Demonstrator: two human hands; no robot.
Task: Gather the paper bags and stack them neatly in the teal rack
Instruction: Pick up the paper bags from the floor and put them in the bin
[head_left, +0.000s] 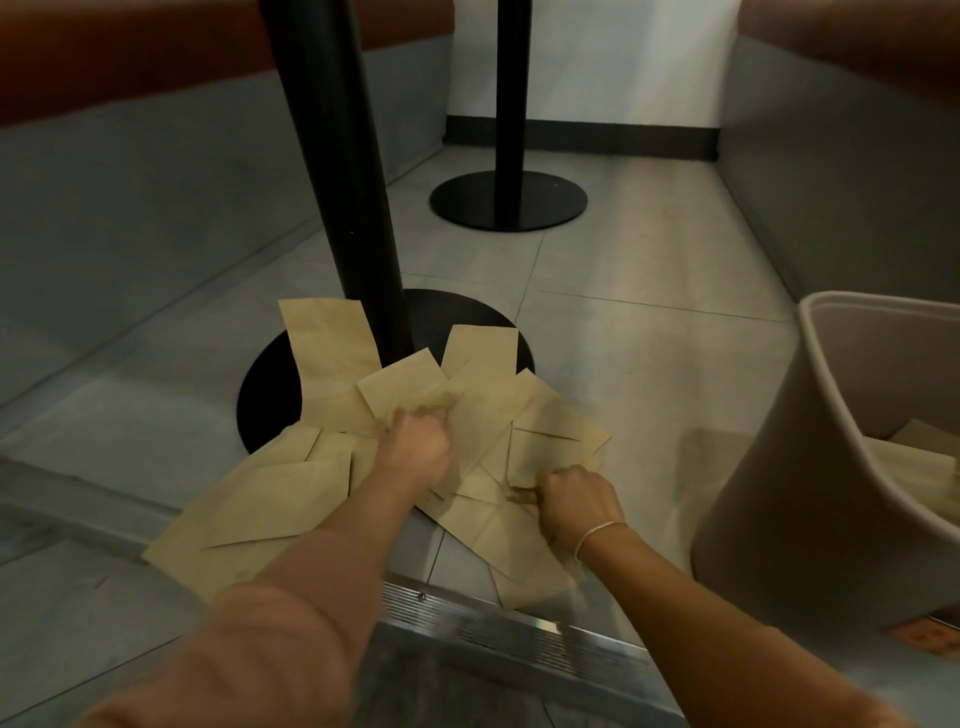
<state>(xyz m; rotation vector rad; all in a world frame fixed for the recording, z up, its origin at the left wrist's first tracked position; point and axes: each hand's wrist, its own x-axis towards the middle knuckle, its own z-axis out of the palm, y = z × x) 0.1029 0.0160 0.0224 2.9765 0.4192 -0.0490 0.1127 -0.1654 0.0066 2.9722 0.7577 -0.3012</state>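
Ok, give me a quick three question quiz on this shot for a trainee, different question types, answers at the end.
1. True or false: both hands are gripping flat brown paper bags from the pile on the tiled floor.
2. Multiple choice: the pile lies partly on the round base of which thing? A) the near black table post B) the far black table post C) a chair leg
3. Fill in: the grey plastic bin standing to the right already holds some ____.

Key
1. True: the left hand and the right hand, which wears a thin bracelet, each clutch paper.
2. A
3. paper bags
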